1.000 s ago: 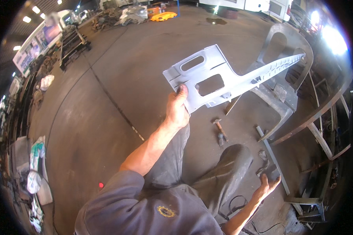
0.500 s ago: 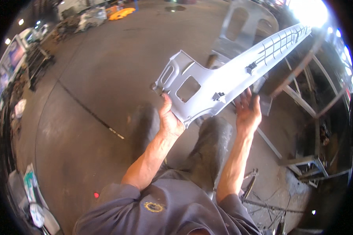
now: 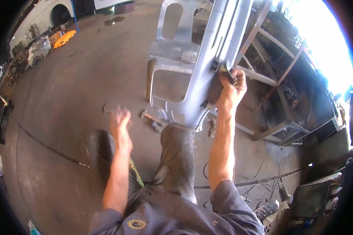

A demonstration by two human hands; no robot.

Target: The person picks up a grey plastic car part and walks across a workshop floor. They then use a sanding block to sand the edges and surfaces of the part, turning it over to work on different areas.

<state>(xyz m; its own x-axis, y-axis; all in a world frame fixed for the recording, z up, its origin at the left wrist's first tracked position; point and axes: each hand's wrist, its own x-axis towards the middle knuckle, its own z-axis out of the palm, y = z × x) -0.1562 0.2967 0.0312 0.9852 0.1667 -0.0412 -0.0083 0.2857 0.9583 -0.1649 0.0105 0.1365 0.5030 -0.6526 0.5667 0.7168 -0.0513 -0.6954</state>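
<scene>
Since the earlier frame our left hand (image 3: 121, 121) has let go, fingers loose and blurred. Our right hand (image 3: 231, 91) now grasps the grey plastic trim panel (image 3: 192, 78), swung upright before the metal rack (image 3: 270, 74). An orange object (image 3: 64, 39) lies far left.
</scene>
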